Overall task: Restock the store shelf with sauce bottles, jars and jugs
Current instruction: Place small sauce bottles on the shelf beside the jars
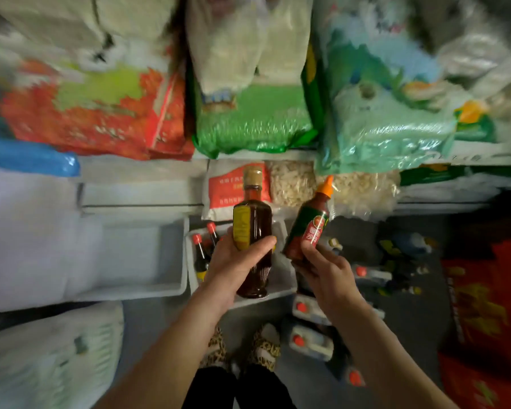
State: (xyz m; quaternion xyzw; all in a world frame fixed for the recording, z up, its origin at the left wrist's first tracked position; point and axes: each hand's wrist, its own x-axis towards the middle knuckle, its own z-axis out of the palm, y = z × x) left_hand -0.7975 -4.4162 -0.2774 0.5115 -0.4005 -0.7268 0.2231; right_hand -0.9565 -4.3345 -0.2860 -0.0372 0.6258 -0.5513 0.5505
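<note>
My left hand (236, 264) grips a tall dark-brown sauce bottle (252, 228) with a tan cap and yellow label, held upright above a white bin (286, 278). My right hand (325, 270) holds a red chili sauce bottle (309, 222) with an orange nozzle cap and green label, tilted to the right. Two small dark bottles with red caps (202, 252) stand in the left part of that bin. More jugs with red caps (310, 340) lie on the grey floor to the right of my feet.
An empty white bin (148, 258) sits left of the stocked one. Bags of rice and grain (254, 119) fill the shelf above. White sacks (50, 358) lie at lower left, red sacks (484, 305) at right. My patterned slippers (242, 349) stand on the floor.
</note>
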